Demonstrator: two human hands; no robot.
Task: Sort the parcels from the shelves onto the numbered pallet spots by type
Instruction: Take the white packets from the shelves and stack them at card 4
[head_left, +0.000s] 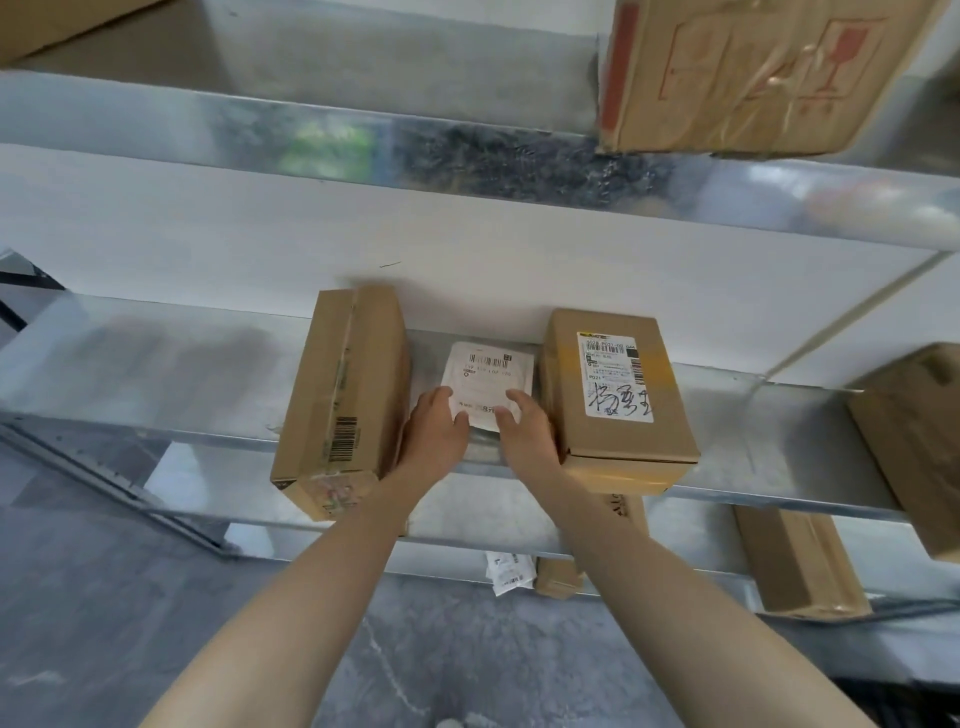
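A flat white mailer bag (488, 371) with a barcode label lies on the middle metal shelf (156, 364), between two cardboard boxes. The left box (343, 395) is long and plain with a barcode on its side. On the right box (615, 389) a white shipping label carries handwriting. Both my hands reach into the gap between the boxes. My left hand (434, 434) lies on the mailer's near left corner, fingers curled at its edge. My right hand (524, 428) touches its near right corner, the thumb lying on top of it.
Another cardboard box (919, 441) stands at the shelf's right end. A large box (753, 73) with red fragile marks overhangs the upper shelf. The lower shelf holds brown boxes (800, 561) and a small white mailer (511, 571). Grey concrete floor lies below.
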